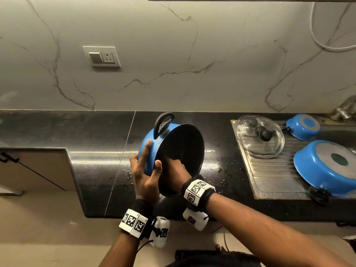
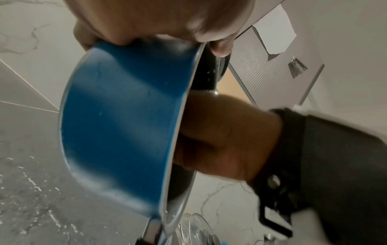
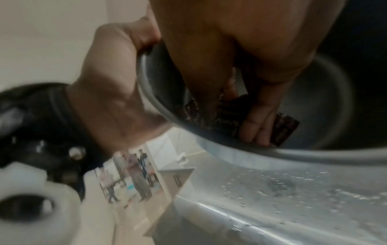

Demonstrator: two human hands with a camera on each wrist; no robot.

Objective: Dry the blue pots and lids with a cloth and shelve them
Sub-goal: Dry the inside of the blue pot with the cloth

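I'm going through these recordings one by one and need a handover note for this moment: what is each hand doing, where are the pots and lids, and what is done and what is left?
Left hand: grips the rim of the blue pot, held tilted above the wet black counter.
Right hand: inside that pot, pressing a dark patterned cloth against its inner wall.
On the draining board: stacked glass lids, a small blue pan and a large blue pot, both upside down.
Done: nothing shelved in view.
Left: finish drying this pot, dry the other pots and lids, shelve all.

wet black counter (image 1: pixel 96 166) — steel drainboard (image 1: pixel 273 178) with lids (image 1: pixel 260 137), upturned pots (image 1: pixel 325 168)
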